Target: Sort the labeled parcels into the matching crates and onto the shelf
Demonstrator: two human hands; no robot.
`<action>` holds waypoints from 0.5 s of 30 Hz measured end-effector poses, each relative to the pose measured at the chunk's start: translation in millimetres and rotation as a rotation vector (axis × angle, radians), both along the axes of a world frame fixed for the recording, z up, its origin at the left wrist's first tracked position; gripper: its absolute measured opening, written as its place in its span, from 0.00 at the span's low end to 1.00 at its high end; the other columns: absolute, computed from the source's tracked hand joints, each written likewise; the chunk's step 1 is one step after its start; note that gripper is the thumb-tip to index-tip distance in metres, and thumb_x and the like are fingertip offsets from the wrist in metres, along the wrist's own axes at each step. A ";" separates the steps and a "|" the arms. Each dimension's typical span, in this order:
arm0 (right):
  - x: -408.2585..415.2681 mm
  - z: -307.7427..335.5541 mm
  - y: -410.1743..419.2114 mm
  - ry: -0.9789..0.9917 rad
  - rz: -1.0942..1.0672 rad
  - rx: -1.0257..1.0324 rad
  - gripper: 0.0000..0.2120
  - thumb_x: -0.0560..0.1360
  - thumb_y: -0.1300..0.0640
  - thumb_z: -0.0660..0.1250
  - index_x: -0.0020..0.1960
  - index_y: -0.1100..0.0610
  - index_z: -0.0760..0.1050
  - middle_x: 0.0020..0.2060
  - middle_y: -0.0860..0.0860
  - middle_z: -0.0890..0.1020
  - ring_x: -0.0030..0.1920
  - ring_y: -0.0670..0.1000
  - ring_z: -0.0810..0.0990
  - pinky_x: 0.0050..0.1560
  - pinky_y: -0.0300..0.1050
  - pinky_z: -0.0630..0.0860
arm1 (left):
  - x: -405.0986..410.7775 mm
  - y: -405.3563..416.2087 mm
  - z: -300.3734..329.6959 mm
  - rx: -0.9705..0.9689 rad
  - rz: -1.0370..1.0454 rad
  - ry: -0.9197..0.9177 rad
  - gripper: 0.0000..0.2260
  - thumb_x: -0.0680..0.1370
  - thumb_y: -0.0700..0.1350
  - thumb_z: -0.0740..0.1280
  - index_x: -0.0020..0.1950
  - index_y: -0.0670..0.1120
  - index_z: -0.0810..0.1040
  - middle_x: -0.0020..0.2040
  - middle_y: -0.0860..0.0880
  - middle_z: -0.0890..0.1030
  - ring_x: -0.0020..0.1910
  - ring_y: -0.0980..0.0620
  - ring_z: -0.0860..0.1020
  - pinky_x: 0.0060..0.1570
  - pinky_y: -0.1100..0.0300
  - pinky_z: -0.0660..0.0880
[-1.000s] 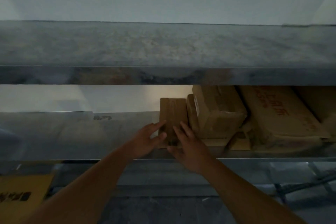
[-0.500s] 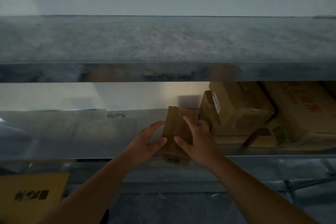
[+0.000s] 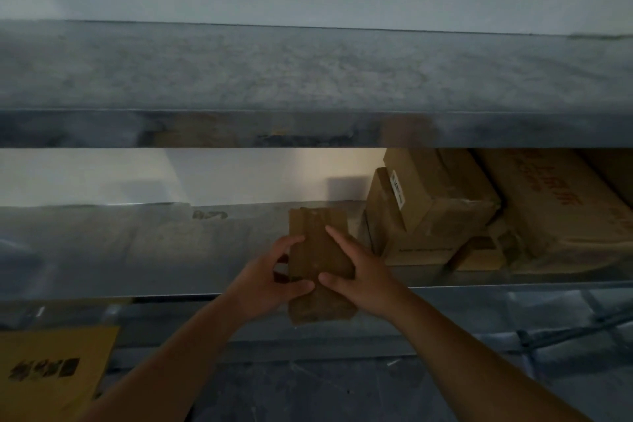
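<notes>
A small brown cardboard parcel (image 3: 317,250) lies across the front edge of the metal shelf (image 3: 144,250), its near end hanging past the edge. My left hand (image 3: 270,281) grips its left side, thumb under the front. My right hand (image 3: 363,271) holds its right side with the fingers laid over the top. To the right on the same shelf stands a stack of cardboard boxes (image 3: 435,209); one carries a white label. No label shows on the parcel I hold.
An upper shelf board (image 3: 308,79) runs across above. A large box with red print (image 3: 561,212) fills the shelf's right end. A yellow envelope with black print (image 3: 51,367) lies low at the left. The shelf's left half is bare metal.
The parcel has come towards me from beside the box stack to the shelf's front edge, now overhanging it. Both hands moved back with it and closed around its sides.
</notes>
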State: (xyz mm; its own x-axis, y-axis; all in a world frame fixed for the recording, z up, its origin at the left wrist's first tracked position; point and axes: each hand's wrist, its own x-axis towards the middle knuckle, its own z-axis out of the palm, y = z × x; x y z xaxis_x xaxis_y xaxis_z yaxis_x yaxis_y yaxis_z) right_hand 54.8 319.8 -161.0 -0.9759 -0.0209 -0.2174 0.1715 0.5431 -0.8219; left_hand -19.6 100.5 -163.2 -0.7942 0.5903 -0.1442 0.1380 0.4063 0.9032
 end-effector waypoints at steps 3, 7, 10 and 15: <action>15.1 12.3 -8.8 0.089 0.030 -0.019 0.42 0.73 0.36 0.75 0.79 0.27 0.54 0.79 0.42 0.63 0.74 0.45 0.68 0.74 0.51 0.72 | 12.7 -16.2 15.2 0.000 -0.009 0.016 0.41 0.62 0.61 0.82 0.66 0.79 0.62 0.58 0.58 0.76 0.50 0.64 0.80 0.44 0.66 0.79; 35.1 37.3 -26.5 0.118 0.019 -0.038 0.53 0.66 0.38 0.81 0.74 0.19 0.45 0.78 0.38 0.59 0.74 0.45 0.65 0.71 0.50 0.73 | 35.8 -36.6 36.3 -0.019 0.007 -0.019 0.61 0.55 0.61 0.85 0.74 0.77 0.46 0.61 0.59 0.73 0.53 0.61 0.80 0.42 0.61 0.82; 44.8 57.8 -37.0 0.126 -0.048 -0.122 0.60 0.63 0.42 0.83 0.74 0.19 0.40 0.78 0.37 0.58 0.75 0.45 0.64 0.70 0.51 0.73 | 53.6 -48.8 55.9 -0.002 0.029 -0.004 0.66 0.55 0.61 0.86 0.73 0.76 0.36 0.61 0.60 0.75 0.56 0.63 0.80 0.46 0.59 0.82; 56.0 91.4 -49.2 0.131 -0.021 -0.185 0.40 0.70 0.21 0.65 0.76 0.23 0.51 0.71 0.34 0.61 0.68 0.40 0.68 0.57 0.36 0.72 | 76.2 -57.8 93.4 0.068 0.068 0.119 0.38 0.72 0.72 0.67 0.76 0.75 0.50 0.60 0.59 0.81 0.57 0.63 0.80 0.53 0.70 0.77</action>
